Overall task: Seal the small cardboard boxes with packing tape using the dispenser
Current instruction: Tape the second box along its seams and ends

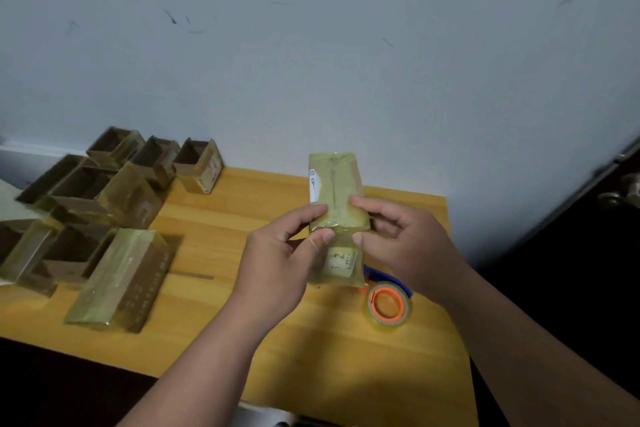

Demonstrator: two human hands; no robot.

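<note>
I hold a small cardboard box (337, 191), closed and glossy with tape, above the wooden table (242, 322). My left hand (280, 263) grips its left side, thumb on the near face. My right hand (401, 246) grips the right side the same way. A white label shows on the box's near face. The tape dispenser (388, 302), blue with an orange core and a clear tape roll, lies on the table just below my right hand, partly hidden by it.
Several open cardboard boxes (156, 163) crowd the table's far left corner. A closed taped box (121, 281) lies at the left front. A pale wall rises behind the table. At the far right is a dark door with a metal knob (620, 194).
</note>
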